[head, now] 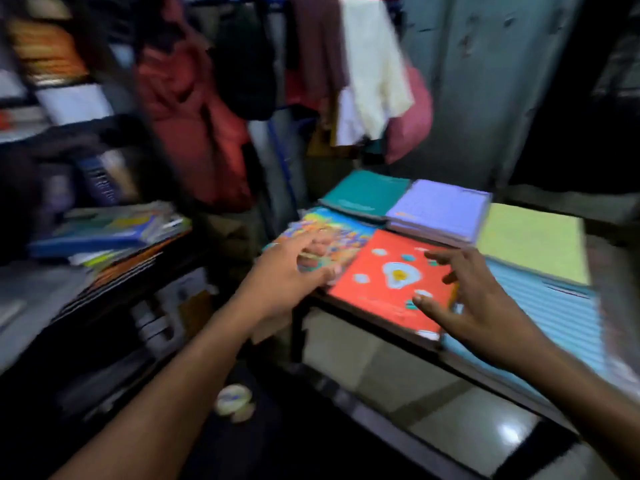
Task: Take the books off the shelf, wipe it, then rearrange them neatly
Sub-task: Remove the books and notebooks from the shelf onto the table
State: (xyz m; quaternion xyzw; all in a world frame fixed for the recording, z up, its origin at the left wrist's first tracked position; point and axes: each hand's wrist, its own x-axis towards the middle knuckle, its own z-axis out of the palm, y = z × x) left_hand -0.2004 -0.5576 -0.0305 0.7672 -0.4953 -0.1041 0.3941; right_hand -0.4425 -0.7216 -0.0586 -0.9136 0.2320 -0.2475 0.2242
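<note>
On the surface: a dark-framed low table (349, 308) carries flat books side by side, and the red paperback with a fried-egg picture (391, 282) lies at its near edge.
Beside it: a book with a many-coloured cover (332, 230), touching on the left.
Left hand (287, 271): fingers spread over the many-coloured cover, grip released; contact is blurred.
Right hand (485, 306): fingers loosely spread above the red book's right edge, grasping nothing.
Handling: probably light, thin, bendy and slick; pinch a free edge, supporting underneath.
Shelf (114, 271): left, with books stacked on it.
</note>
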